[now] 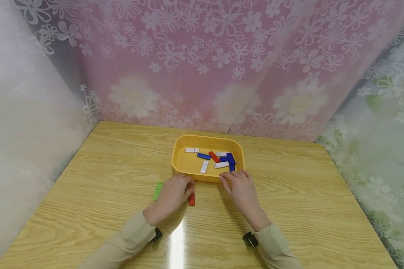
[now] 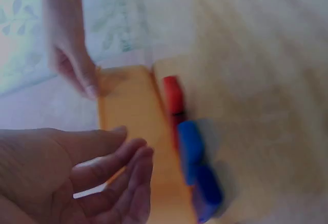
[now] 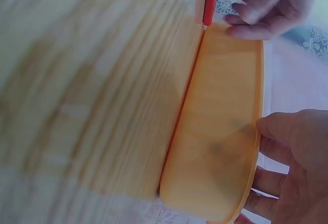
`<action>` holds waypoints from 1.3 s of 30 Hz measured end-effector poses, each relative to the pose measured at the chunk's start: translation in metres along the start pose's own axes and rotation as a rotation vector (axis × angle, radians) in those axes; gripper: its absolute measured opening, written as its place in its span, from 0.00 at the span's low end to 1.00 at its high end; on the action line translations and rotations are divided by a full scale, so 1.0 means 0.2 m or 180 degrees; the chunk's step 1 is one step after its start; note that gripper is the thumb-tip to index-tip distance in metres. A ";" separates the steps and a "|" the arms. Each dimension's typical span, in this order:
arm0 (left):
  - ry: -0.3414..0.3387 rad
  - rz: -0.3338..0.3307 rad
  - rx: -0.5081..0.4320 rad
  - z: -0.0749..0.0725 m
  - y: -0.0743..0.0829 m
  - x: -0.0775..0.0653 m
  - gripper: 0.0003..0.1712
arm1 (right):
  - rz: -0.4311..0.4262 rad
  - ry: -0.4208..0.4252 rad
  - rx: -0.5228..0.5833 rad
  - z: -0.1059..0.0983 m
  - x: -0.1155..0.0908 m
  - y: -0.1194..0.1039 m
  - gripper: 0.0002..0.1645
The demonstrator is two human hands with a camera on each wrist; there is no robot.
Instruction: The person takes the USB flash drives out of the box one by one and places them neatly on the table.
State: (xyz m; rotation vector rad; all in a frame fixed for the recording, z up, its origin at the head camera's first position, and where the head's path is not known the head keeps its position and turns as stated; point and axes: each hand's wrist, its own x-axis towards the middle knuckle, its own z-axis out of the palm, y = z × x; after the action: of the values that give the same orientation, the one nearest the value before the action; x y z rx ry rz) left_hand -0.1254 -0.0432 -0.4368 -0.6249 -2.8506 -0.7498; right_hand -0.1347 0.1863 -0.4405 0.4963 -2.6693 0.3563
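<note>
A yellow plastic bin (image 1: pixel 188 170) holds several small capped sticks, white, blue and red, such as a white stick (image 1: pixel 204 167) and a blue stick (image 1: pixel 204 156). At its near right rim my right hand (image 1: pixel 240 188) grips the edge, thumb outside and fingers over the inside, plain in the right wrist view. My left hand (image 1: pixel 173 191) hovers by the bin's near left side, fingers loosely bent with nothing between them. Beneath it on the table lies a red stick (image 1: pixel 192 200). The left wrist view shows blue sticks (image 2: pixel 192 147) in line with it, hidden by the hand in the head view.
A green stick (image 1: pixel 157 191) lies on the wooden table (image 1: pixel 121 157), left of the left hand. Floral curtains (image 1: pixel 205 74) hang behind the table and at both sides. Black wrist cameras (image 1: pixel 250 239) sit under the sleeves. The left wrist view is blurred.
</note>
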 end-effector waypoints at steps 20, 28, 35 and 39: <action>-0.0077 0.0110 0.0036 -0.16 -0.07 0.41 0.11 | 0.0045 -0.0074 -0.0037 -0.01 0.00 -0.01 0.08; -0.0740 0.0187 0.0507 -0.05 -0.16 0.54 0.17 | 0.0004 -0.0040 -0.0032 0.00 0.00 -0.01 0.08; -0.0727 0.0063 0.0695 0.00 -0.17 0.57 0.15 | 0.0033 -0.0053 -0.0004 0.00 0.00 -0.02 0.08; -0.0664 0.0090 0.0729 0.02 -0.17 0.59 0.12 | 0.0059 -0.0048 0.0005 -0.01 0.00 -0.01 0.08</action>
State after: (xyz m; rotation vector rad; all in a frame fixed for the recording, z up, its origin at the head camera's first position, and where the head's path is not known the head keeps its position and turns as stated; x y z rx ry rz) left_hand -0.2461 -0.0257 -0.4287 -0.7457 -3.0455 -0.3638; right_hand -0.1330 0.1853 -0.4389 0.4769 -2.6897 0.3615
